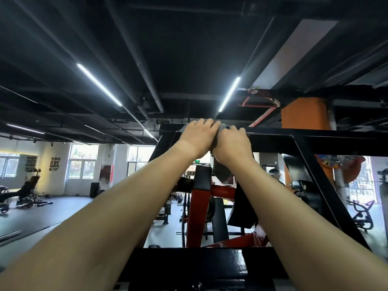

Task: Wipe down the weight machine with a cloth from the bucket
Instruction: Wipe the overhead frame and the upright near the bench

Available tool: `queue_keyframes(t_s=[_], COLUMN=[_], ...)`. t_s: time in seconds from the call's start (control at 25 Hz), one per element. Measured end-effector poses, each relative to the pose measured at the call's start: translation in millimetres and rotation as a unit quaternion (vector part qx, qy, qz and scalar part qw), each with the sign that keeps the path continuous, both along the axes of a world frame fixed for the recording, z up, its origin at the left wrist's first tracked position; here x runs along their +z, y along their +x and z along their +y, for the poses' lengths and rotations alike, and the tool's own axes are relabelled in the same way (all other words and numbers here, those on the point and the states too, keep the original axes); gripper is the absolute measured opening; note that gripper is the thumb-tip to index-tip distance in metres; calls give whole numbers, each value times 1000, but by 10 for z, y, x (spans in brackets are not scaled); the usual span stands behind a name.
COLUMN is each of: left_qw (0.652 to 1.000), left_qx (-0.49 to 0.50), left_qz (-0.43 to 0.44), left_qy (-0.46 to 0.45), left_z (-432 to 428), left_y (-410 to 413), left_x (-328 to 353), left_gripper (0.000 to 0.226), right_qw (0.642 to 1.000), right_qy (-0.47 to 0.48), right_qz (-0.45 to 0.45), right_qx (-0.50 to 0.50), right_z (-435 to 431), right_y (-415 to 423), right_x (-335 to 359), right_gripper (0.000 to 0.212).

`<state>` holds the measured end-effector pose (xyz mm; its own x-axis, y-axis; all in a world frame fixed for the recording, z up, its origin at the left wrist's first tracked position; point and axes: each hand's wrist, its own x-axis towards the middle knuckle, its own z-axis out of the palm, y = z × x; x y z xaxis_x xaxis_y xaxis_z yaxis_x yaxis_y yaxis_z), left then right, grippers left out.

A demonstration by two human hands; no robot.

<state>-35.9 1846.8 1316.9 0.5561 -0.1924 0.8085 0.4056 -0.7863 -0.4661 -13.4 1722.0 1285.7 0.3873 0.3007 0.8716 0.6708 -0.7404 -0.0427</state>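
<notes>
Both arms reach up and forward. The left hand [197,138] and right hand [231,144] sit side by side, touching, on the black top bar [315,136] of the weight machine [189,261]. Their fingers curl over the bar, clamped on a grey cloth [220,173] whose end hangs below the wrists. The fingertips are hidden behind the bar, and the palms cover most of the cloth.

We reach up with both arms: our left hand [197,137] and right hand [231,143], touching, grip a grey cloth [220,173] over the black top bar [294,134]; its end hangs below our right wrist.
</notes>
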Motion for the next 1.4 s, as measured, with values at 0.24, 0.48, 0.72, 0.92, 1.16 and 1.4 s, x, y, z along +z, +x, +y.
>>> queue_keyframes(t_s=[0.24, 0.48, 0.72, 0.92, 1.16, 1.4], left_qw=[982, 995, 999, 980, 958, 929], left_qx=[144, 81, 27, 83, 40, -59], left_qz=[8, -6, -24, -16, 10, 4], left_qy=[-122, -64, -41, -180, -284, -366], left_z=[336, -64, 120, 374, 254, 176], left_y=[-405, -80, -110, -484, -734, -1123], left_x=[55, -56, -70, -99, -395, -823], left_gripper=[62, 55, 52, 76, 82, 81], right_qw=[994, 996, 997, 992, 996, 995], right_qy=[-86, -69, -56, -93, -60, 27], right_qz=[-25, -29, -32, -59, -61, 33], right_qx=[-63, -48, -37, -67, -16, 93], right_z=[-19, -33, -54, -60, -62, -49], right_y=[-121, -92, -96, -198, -388, -798], right_x=[-86, -83, -75, -125, -251, -411], right_gripper=[14, 8, 8, 19, 17, 30])
